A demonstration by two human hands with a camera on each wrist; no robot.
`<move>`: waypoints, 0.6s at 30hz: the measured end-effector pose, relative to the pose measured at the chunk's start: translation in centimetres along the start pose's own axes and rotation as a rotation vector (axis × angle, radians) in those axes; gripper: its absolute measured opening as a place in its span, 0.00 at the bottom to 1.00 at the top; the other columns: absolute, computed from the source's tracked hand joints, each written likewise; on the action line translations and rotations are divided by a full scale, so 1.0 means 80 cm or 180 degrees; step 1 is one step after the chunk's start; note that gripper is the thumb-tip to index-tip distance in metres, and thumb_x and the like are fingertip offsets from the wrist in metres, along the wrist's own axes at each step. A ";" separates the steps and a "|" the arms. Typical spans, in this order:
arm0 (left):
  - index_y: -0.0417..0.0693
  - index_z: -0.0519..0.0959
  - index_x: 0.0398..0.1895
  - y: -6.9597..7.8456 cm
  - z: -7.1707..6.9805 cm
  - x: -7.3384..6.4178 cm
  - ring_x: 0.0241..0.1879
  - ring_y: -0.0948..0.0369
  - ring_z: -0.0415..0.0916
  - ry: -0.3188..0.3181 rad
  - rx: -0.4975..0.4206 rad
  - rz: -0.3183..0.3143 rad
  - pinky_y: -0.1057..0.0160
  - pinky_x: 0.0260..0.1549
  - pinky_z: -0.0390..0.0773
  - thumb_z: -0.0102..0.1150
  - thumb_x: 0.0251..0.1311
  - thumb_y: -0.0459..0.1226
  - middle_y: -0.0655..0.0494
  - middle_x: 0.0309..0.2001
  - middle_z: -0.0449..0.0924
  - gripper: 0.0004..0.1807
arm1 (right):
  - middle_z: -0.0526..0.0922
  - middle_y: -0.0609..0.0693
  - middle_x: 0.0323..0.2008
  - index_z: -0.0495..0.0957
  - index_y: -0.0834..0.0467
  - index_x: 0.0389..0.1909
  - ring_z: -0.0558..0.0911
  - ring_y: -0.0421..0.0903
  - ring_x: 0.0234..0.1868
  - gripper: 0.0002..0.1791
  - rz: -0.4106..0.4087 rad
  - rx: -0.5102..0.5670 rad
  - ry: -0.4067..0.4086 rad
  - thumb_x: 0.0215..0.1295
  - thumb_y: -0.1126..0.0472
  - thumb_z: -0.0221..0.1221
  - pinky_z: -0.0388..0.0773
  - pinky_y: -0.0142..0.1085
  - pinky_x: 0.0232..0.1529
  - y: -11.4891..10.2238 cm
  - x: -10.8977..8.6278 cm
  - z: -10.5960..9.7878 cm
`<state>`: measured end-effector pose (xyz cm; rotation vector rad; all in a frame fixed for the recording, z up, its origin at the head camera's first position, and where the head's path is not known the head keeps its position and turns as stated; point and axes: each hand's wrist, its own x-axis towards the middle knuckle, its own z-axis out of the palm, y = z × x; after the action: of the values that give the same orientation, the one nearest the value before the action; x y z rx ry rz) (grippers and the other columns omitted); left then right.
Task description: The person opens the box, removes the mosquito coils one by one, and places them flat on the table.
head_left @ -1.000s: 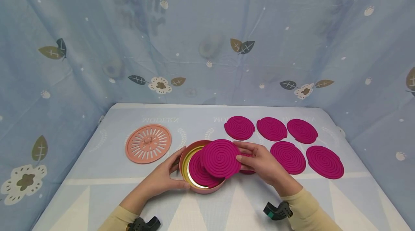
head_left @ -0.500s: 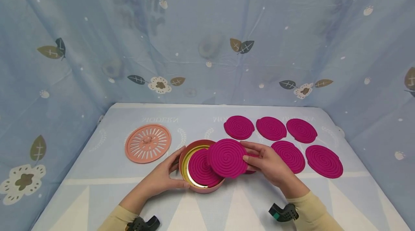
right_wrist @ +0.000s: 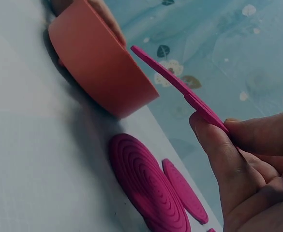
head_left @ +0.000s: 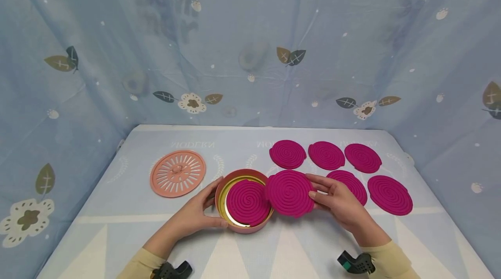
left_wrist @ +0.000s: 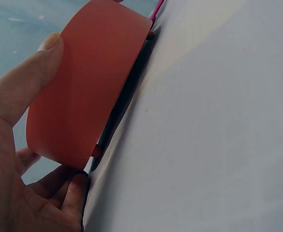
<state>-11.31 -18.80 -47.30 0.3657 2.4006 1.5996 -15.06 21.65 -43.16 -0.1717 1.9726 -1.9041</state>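
Observation:
My right hand pinches a magenta mosquito coil by its right edge, thumb on top and fingers below. The coil is held above the table, its left edge just over the rim of a round coral tin. In the right wrist view the pinched coil appears edge-on, apart from the tin. Another mosquito coil lies inside the tin on the yellow and silver interior. My left hand holds the tin's left side; the left wrist view shows the thumb against the tin's wall.
A slotted coral lid with a small knob lies at the left. Several mosquito coils are laid out flat at the right. Beneath the pinched coil, another flat coil shows in the right wrist view. A patterned blue curtain stands behind the table.
My right hand has moved right with the pinched mosquito coil, from over the tin to beside its right rim, uncovering the coil inside. The left hand and tin stay put.

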 end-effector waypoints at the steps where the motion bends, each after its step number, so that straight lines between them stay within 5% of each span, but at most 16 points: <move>1: 0.60 0.51 0.79 0.000 0.000 0.000 0.70 0.65 0.59 -0.0002 -0.0002 0.0002 0.68 0.67 0.64 0.84 0.36 0.50 0.65 0.73 0.58 0.66 | 0.75 0.60 0.59 0.65 0.62 0.71 0.84 0.46 0.45 0.34 -0.0002 -0.0009 0.0017 0.65 0.65 0.64 0.87 0.41 0.43 0.001 -0.002 -0.002; 18: 0.59 0.51 0.79 0.003 0.000 0.000 0.70 0.66 0.58 -0.0008 0.0022 0.0023 0.68 0.67 0.64 0.84 0.35 0.48 0.65 0.73 0.58 0.66 | 0.74 0.61 0.61 0.61 0.65 0.72 0.84 0.45 0.46 0.36 0.0063 -0.0100 0.0148 0.66 0.65 0.64 0.87 0.39 0.41 0.017 -0.030 -0.025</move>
<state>-11.31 -18.72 -47.10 0.3777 2.4063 1.5932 -13.32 24.43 -44.00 -0.1171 2.0277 -1.8817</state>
